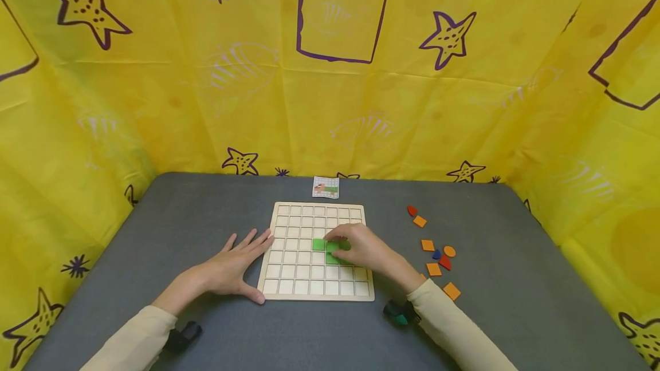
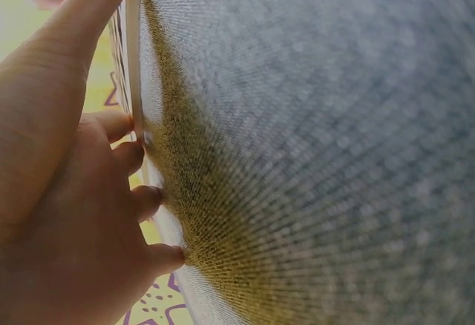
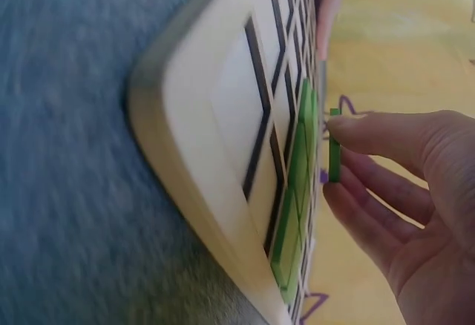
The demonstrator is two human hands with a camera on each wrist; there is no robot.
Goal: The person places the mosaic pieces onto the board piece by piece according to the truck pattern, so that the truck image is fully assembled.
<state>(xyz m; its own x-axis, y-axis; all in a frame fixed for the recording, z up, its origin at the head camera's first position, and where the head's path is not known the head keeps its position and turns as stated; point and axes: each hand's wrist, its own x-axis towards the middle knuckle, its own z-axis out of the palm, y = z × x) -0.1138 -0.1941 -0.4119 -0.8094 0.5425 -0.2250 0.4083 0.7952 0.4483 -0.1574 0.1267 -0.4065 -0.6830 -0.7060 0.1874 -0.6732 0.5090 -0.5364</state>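
- Here we are, the right hand (image 1: 365, 249) over the board (image 1: 317, 297), its thumb and fingers pinching a green tile (image 3: 335, 147) narrowly by opposite edges.
- That tile sits between our right fingertips, apart from the grid and, as the right wrist view has it, roughly parallel to the board's face.
- Just below those fingers, more green squares (image 1: 318, 244) lie in the grid; the hand covers some from above, so we can't count them.
- Over to the left hand (image 1: 232, 268): fingers spread wide, gripping nothing, fingertips against the board's left edge, thumb down by its near corner.
- Good bracing, we'd say; a light, steady press there should stop the board sliding on the counter (image 1: 222, 205).
- For the right fingers, our advice is to hold the tile level, square its corners to the cell walls, and lower it without nudging its neighbours.
- Pinching by the edges looks sound, though the fingertips could catch a ridge; letting go just above the cell floor and tapping flat seems safest.
- Beyond the fingers, a small picture card (image 1: 326, 188); off to their right, loose orange squares (image 1: 434, 269).
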